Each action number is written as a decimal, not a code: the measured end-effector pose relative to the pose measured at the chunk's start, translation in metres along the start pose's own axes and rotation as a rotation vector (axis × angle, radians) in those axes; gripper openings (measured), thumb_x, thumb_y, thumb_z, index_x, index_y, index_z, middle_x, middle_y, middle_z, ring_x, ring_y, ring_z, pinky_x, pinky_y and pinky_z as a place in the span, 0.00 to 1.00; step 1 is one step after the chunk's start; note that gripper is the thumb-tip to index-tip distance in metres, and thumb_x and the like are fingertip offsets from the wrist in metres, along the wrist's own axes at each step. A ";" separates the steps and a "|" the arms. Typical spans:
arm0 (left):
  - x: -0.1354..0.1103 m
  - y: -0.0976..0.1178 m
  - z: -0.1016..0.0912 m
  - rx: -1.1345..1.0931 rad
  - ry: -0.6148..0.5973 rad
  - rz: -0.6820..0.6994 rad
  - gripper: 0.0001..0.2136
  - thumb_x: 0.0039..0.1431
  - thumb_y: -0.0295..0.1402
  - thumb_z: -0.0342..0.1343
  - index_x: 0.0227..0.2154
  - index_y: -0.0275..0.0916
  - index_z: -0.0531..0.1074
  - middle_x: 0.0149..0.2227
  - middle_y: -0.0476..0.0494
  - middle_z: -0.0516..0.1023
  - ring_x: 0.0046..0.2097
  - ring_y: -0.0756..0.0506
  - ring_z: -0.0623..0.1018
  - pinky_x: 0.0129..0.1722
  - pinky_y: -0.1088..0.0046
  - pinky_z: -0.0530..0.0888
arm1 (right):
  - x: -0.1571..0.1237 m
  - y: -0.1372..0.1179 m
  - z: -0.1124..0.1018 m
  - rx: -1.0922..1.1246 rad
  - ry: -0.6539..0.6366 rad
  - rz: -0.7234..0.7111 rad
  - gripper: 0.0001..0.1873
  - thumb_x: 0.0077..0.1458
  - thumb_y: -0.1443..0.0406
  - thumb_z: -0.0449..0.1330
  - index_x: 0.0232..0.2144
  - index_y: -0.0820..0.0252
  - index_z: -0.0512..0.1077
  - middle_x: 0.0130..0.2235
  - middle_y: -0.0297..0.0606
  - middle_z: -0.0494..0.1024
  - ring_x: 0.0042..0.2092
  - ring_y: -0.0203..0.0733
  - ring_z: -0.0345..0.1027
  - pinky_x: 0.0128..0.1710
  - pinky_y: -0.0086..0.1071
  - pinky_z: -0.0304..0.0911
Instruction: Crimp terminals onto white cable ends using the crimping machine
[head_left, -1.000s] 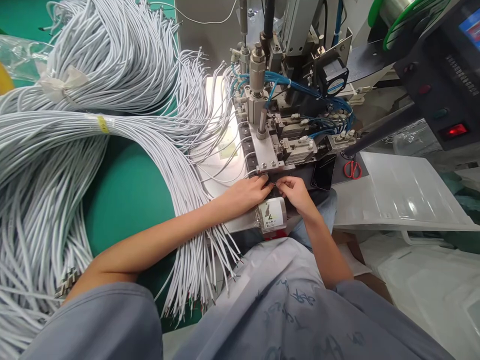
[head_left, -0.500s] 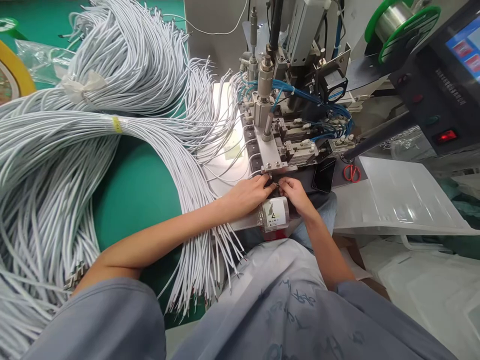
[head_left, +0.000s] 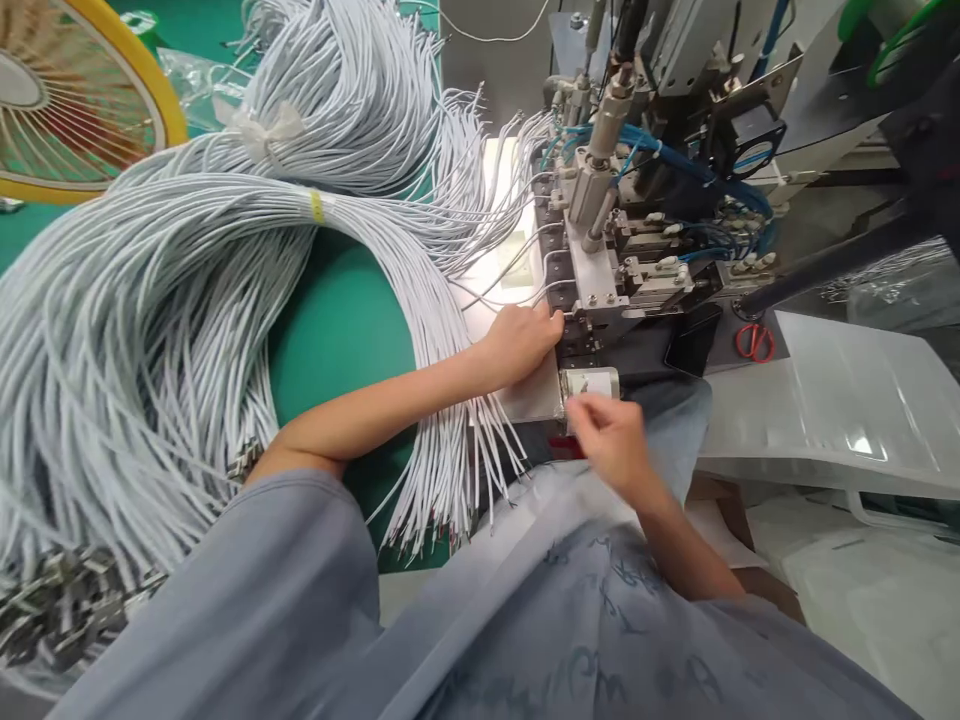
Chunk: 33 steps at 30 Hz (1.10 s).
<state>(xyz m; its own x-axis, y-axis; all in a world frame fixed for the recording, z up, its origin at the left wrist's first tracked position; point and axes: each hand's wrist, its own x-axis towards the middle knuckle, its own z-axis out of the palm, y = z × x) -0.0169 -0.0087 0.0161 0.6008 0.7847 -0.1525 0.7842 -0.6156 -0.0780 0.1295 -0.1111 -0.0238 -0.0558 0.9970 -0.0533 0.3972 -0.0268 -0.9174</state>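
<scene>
My left hand (head_left: 523, 343) rests at the front of the machine's metal fixture (head_left: 592, 285), fingers curled against it beside thin white wire ends; what it grips is hidden. My right hand (head_left: 611, 438) has come back toward my lap, just below a small labelled box (head_left: 592, 383) on the machine's front edge. Its fingers are pinched together and blurred by motion. Large bundles of white cables (head_left: 172, 290) lie over the green mat (head_left: 341, 330) on the left, their ends hanging off the front edge near my left forearm.
The machine (head_left: 660, 150) with blue air hoses fills the upper right. Red-handled scissors (head_left: 754, 342) and a dark phone-like slab (head_left: 694, 340) lie by it. A white plastic tray (head_left: 840, 400) stands on the right. A yellow-rimmed fan (head_left: 82, 100) is at top left.
My right hand has left the fixture and pulled back toward my body. My left hand stays at the fixture. The view has swung left, bringing the fan into sight.
</scene>
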 end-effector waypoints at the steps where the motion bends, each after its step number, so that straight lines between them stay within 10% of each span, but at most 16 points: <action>1: 0.001 -0.001 0.002 0.000 0.002 0.001 0.14 0.58 0.20 0.43 0.45 0.29 0.68 0.35 0.35 0.74 0.34 0.42 0.76 0.26 0.71 0.60 | -0.008 -0.003 0.010 -0.036 -0.150 0.016 0.10 0.52 0.61 0.56 0.23 0.59 0.72 0.22 0.34 0.73 0.24 0.35 0.63 0.27 0.29 0.58; 6: 0.002 0.003 0.003 -0.036 0.026 0.008 0.10 0.55 0.21 0.46 0.36 0.31 0.71 0.33 0.35 0.74 0.32 0.42 0.75 0.25 0.71 0.59 | -0.019 -0.007 0.036 -0.211 -0.398 0.001 0.09 0.53 0.66 0.54 0.26 0.58 0.73 0.22 0.34 0.74 0.24 0.36 0.64 0.27 0.29 0.57; 11: -0.008 0.021 -0.003 -0.220 0.165 0.208 0.09 0.56 0.24 0.46 0.27 0.33 0.71 0.25 0.41 0.73 0.30 0.45 0.73 0.26 0.71 0.62 | -0.003 -0.020 -0.006 -0.324 -0.080 -0.134 0.09 0.53 0.68 0.54 0.25 0.59 0.73 0.24 0.36 0.72 0.26 0.36 0.62 0.28 0.30 0.56; 16: -0.002 0.016 0.006 -0.494 0.385 0.312 0.11 0.60 0.27 0.45 0.31 0.32 0.73 0.27 0.43 0.74 0.31 0.48 0.72 0.31 0.73 0.67 | 0.034 -0.013 -0.036 0.059 0.126 -0.065 0.04 0.47 0.64 0.60 0.26 0.59 0.71 0.26 0.34 0.73 0.27 0.35 0.64 0.30 0.30 0.61; 24: 0.011 0.000 0.011 -0.629 0.633 0.374 0.12 0.63 0.29 0.45 0.33 0.35 0.74 0.26 0.44 0.73 0.31 0.49 0.70 0.30 0.75 0.67 | 0.058 -0.005 -0.029 0.586 0.163 0.025 0.16 0.41 0.54 0.65 0.28 0.58 0.69 0.25 0.34 0.73 0.26 0.35 0.65 0.30 0.33 0.65; 33: 0.009 0.004 0.008 -0.702 0.595 0.373 0.12 0.62 0.30 0.46 0.29 0.35 0.74 0.23 0.46 0.71 0.28 0.51 0.69 0.26 0.78 0.65 | 0.056 -0.010 -0.020 0.259 0.346 -0.197 0.10 0.48 0.58 0.61 0.25 0.59 0.72 0.28 0.36 0.70 0.29 0.36 0.62 0.28 0.31 0.59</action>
<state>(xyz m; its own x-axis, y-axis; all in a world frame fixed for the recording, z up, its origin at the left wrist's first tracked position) -0.0098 -0.0049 0.0064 0.6567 0.5769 0.4857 0.3279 -0.7984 0.5051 0.1412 -0.0537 -0.0097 0.2185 0.9494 0.2256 0.1655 0.1918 -0.9674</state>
